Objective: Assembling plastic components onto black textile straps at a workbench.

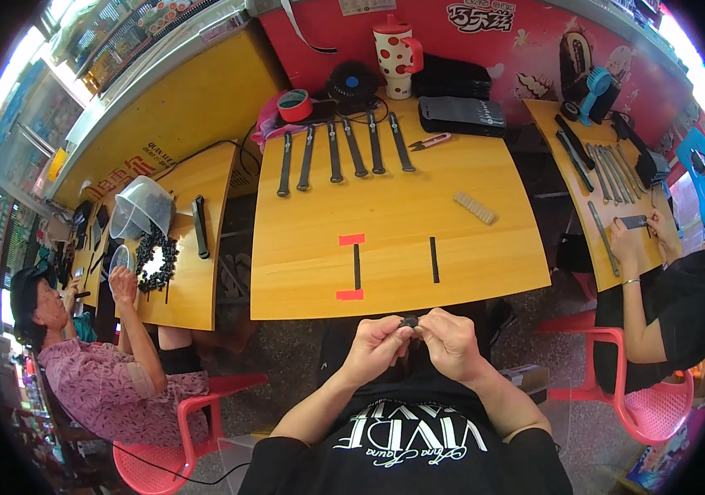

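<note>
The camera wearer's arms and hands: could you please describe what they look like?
The left hand and right hand are bare, without gloves. The forearms are uncovered, with no watch or bracelet visible. The sleeves are short and black, part of a black shirt with white lettering.

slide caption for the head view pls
The wearer's two bare hands pinch a small black piece before a yellow-orange rectangular table bearing six long dark strips in a row.

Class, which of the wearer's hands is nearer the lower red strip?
Left. The left hand is in front of the red strip, slightly right; the right hand is farther right.
</note>
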`<state>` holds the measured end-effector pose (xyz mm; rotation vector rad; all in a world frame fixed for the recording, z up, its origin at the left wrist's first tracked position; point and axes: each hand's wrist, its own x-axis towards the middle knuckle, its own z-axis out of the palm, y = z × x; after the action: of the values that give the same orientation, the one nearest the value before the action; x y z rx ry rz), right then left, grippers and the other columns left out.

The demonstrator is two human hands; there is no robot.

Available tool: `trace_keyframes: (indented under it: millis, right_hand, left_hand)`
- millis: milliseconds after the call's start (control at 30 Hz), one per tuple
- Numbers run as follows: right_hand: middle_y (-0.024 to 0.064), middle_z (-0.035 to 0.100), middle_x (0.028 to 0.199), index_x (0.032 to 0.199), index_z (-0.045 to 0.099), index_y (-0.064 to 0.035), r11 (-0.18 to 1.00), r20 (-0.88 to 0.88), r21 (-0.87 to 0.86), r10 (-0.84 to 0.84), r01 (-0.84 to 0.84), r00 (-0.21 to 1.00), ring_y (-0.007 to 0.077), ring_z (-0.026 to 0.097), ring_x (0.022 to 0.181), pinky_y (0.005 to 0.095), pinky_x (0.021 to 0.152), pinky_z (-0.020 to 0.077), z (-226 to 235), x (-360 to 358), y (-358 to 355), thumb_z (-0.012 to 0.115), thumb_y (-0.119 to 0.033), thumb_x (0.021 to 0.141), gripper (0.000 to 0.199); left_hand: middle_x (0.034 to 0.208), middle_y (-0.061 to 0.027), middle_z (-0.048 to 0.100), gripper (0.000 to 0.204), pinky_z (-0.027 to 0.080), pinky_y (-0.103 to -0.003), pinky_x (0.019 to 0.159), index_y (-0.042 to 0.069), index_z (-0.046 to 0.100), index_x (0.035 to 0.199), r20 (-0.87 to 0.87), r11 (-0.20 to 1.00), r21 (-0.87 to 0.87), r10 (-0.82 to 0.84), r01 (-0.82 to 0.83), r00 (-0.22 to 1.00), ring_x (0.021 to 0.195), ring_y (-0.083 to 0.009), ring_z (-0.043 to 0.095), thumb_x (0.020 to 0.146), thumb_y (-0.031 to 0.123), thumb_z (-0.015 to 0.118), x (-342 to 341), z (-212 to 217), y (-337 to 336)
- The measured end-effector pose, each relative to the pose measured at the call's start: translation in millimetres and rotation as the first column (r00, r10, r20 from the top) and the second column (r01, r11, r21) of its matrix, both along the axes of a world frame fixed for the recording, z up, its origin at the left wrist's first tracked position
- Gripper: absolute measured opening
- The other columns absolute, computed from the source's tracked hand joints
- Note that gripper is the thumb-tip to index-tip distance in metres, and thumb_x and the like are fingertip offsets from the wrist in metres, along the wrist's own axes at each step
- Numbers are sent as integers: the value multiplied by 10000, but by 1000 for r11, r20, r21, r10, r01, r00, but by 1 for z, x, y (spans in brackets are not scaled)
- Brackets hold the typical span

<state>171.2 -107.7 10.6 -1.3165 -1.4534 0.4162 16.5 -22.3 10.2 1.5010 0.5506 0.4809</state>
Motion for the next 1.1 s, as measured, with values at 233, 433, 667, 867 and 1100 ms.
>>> trace_keyframes:
  millis: [233,433,667,867,1100]
  right_hand:
    - [108,585,720,1033,608,4,989,-167,-130,54,-76,985,199,593,583,302,502,440,11,3,3,625,64,831,211]
    - [42,601,787,1178,516,-1,954,-657,-277,-102,-113,747,57,521,596,187,518,409,0,-13,-1,562,42,918,268]
    - [32,585,756,1085,538,-22,999,-979,-52,-48,-12,199,46,495,573,175,506,394,-13,-23,10,552,-2,954,133]
    - [89,576,722,951,621,-5,980,-57,33,-196,198,979,196,557,549,272,506,437,7,-7,7,619,-1,895,56]
    - [120,598,762,887,637,-9,967,70,45,-255,252,965,294,623,625,351,520,477,8,-10,6,658,6,834,59]
  left_hand:
    - [597,29,539,214,359,-198,428,15,642,839,-18,994,-80,67,-68,998,481,-32,456,990,123,536,-5,-15,4]
    - [604,32,527,222,350,-188,433,-1,654,859,76,955,-200,237,-218,969,483,-31,444,992,131,536,4,-12,-15]
    - [632,6,546,219,364,-195,435,-14,660,976,177,895,-351,352,-275,919,477,-41,438,1011,140,509,18,-17,-18]
    - [650,5,553,228,370,-185,444,-23,660,1013,172,869,-439,331,-229,928,479,-43,449,1013,150,511,10,-12,-9]
    - [649,0,554,231,380,-193,444,-25,658,1016,192,877,-443,297,-187,936,481,-50,456,1015,149,506,10,-12,-12]
